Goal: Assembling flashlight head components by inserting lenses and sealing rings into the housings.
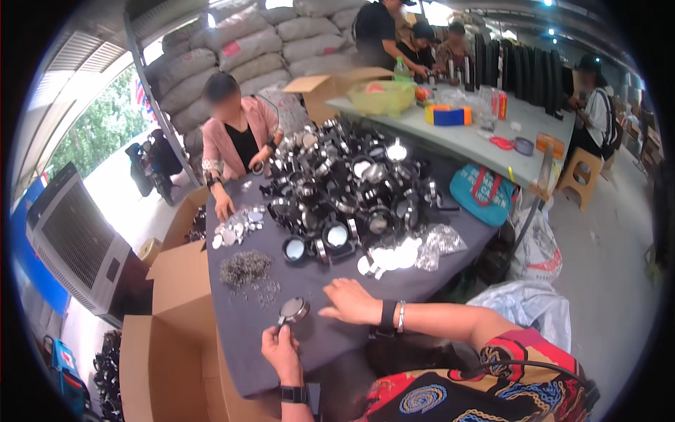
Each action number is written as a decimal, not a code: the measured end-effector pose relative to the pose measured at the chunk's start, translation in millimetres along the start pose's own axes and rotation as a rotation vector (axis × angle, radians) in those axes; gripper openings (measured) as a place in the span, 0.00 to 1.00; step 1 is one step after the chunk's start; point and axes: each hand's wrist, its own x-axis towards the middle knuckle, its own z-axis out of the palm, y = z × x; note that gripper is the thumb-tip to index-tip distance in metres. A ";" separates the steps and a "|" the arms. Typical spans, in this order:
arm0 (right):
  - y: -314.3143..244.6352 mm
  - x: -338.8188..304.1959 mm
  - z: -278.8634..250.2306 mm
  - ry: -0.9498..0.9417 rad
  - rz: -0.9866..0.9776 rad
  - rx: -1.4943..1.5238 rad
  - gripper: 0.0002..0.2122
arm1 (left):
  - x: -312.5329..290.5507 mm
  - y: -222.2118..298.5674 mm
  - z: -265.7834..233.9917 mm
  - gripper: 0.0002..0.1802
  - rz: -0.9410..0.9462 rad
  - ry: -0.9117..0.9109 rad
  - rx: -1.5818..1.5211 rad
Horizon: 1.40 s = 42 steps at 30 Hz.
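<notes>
Plump, pale woven sacks (246, 53) are rising in a stacked wall behind a table draped in smooth dark grey cloth (242, 337). Across it, a tangled heap of black, ring-shaped parts (337, 183) is sprawling, some showing shiny round faces. A brown cardboard box (137, 362) with raised flaps is standing beside the table's near left edge; beyond it, I'm seeing a second brown carton (180, 218) holding dark parts. In front of the heap, flat, silvery discs (390, 259) are lying beside crumpled clear plastic (441, 245). A gritty-looking mound of tiny grey bits (246, 269) is spreading at the left. The person's right hand (348, 301) is reaching over the cloth, fingers loosely extended, grasping nothing visible. The left hand (281, 349) is pinching a round, dark metallic piece (294, 310) by its narrow end, over the table's near left part, just beside the right fingertips.
</notes>
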 end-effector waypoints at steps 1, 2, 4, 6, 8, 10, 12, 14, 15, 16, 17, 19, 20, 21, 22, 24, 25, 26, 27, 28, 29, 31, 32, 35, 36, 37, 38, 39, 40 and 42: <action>-3.2 8.0 -3.8 0.106 -0.056 0.024 0.21 | -0.9 -0.3 4.7 0.06 -0.013 -0.001 0.010; -9.4 13.2 -8.4 -0.097 0.189 0.479 0.21 | -3.6 -1.2 9.0 0.06 0.032 -0.049 -0.009; -33.3 18.3 -18.6 -0.280 0.518 1.170 0.20 | -10.4 2.8 15.9 0.10 0.102 -0.175 0.042; -25.1 20.5 -18.5 -0.288 0.518 1.234 0.18 | -12.8 -2.2 15.2 0.12 0.205 -0.254 0.158; -19.0 24.8 -23.5 -0.235 0.571 1.317 0.13 | -10.9 -13.5 4.7 0.12 0.278 -0.262 0.238; -6.1 37.6 -42.7 -0.128 0.559 1.297 0.12 | -9.6 -27.7 -5.8 0.12 0.114 -0.112 0.228; 22.1 61.6 -65.4 0.095 0.462 1.233 0.08 | -7.1 -33.0 -6.5 0.10 0.133 -0.128 0.302; 45.3 99.2 -98.2 0.302 0.411 1.229 0.05 | -11.5 -31.1 -5.3 0.08 0.175 -0.125 0.368; 59.1 115.4 -118.6 0.302 0.436 1.180 0.05 | -11.1 -32.9 -7.8 0.08 0.173 -0.115 0.364; 73.6 133.4 -130.5 0.431 0.351 1.307 0.05 | -9.1 -35.6 -9.9 0.08 0.180 -0.117 0.368; 95.4 149.3 -148.3 0.437 0.236 1.363 0.07 | -6.1 -34.2 -7.0 0.08 0.183 -0.128 0.385; 106.1 173.1 -166.3 0.578 0.256 1.519 0.14 | -4.3 -34.8 -7.9 0.07 0.173 -0.120 0.378; 109.3 170.0 -166.6 0.569 0.338 1.467 0.14 | -4.3 -34.3 -6.1 0.07 0.168 -0.118 0.371; 106.1 167.7 -162.9 0.552 0.422 1.418 0.15 | -5.0 -33.8 -6.6 0.07 0.164 -0.114 0.374; 105.2 161.8 -152.9 0.486 0.479 1.324 0.15 | -5.0 -32.5 -5.9 0.07 0.170 -0.113 0.389; 74.7 132.0 -118.8 0.415 0.498 1.217 0.15 | -5.4 -32.8 -7.6 0.07 0.170 -0.100 0.410; 69.7 115.2 -104.0 0.219 0.416 1.170 0.14 | -5.4 -33.6 -6.4 0.06 0.192 -0.117 0.405; 50.0 94.4 -86.2 0.184 0.414 1.165 0.12 | -5.3 -34.2 -6.3 0.06 0.210 -0.133 0.401; 36.1 74.2 -70.9 0.052 0.437 1.123 0.12 | -5.9 -33.1 -5.4 0.06 0.204 -0.135 0.408; 25.2 55.3 -51.6 -0.025 0.411 1.039 0.09 | -7.3 -29.7 -4.6 0.06 0.172 -0.147 0.355; 14.5 39.4 -35.3 -0.109 0.402 1.033 0.07 | -10.3 -25.5 -5.7 0.06 0.133 -0.146 0.304; -6.1 14.6 -15.0 -0.213 0.393 0.977 0.07 | -16.8 -8.1 -13.7 0.06 0.003 -0.165 0.157; -5.5 6.3 -1.2 -0.173 0.378 0.916 0.07 | -19.3 -0.9 -21.6 0.06 -0.039 -0.165 0.077; 8.0 -11.1 20.4 -0.045 0.266 0.757 0.06 | -8.2 20.4 -61.8 0.06 0.109 -0.116 0.262; 10.2 -12.6 21.1 -0.030 0.249 0.779 0.05 | -9.0 32.1 -85.6 0.06 0.140 -0.023 0.326; 5.8 -11.4 14.0 -0.055 0.263 0.799 0.04 | -12.2 47.0 -110.5 0.06 0.130 0.057 0.385; 3.9 -13.9 11.3 -0.037 0.228 0.824 0.04 | -15.9 52.8 -154.3 0.06 0.202 0.106 0.556; 9.9 -13.5 10.5 -0.100 0.288 0.836 0.04 | -30.7 70.0 -185.1 0.07 0.119 0.224 0.622; 15.9 -13.4 14.5 -0.120 0.300 0.857 0.05 | -44.5 86.8 -211.4 0.07 0.047 0.325 0.679; 24.5 -12.8 19.3 -0.142 0.309 0.872 0.06 | -89.0 104.1 -281.7 0.09 -0.075 0.468 0.888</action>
